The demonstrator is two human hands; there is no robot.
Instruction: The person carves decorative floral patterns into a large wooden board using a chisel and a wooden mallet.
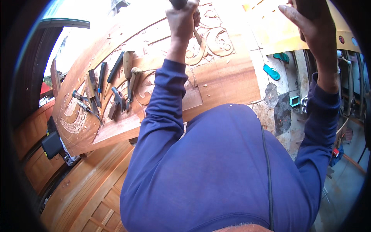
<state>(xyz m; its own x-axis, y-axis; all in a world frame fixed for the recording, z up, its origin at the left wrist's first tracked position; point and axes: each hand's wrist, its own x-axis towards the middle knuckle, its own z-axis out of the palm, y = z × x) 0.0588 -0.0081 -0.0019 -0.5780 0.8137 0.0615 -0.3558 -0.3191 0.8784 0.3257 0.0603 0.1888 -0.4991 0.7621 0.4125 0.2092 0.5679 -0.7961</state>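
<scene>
My left hand is closed around a carving chisel. Its dark handle end sticks out above my fist, and its blade slants down to the carved wooden panel. Scrolls and leaf shapes in relief cover the panel's far part. Raised at the upper right, my right hand grips a dark brown wooden mallet, partly cut off by the picture's edge. The thumb of that hand stretches out along it. Left of my left forearm, a claw hammer and several chisels lie on the panel.
Wood chips are scattered over the panel. Teal flip-flops lie on the stained floor to the right, near a small teal frame. A pale wooden board lies at the upper right. Panelled wooden doors lean at the lower left.
</scene>
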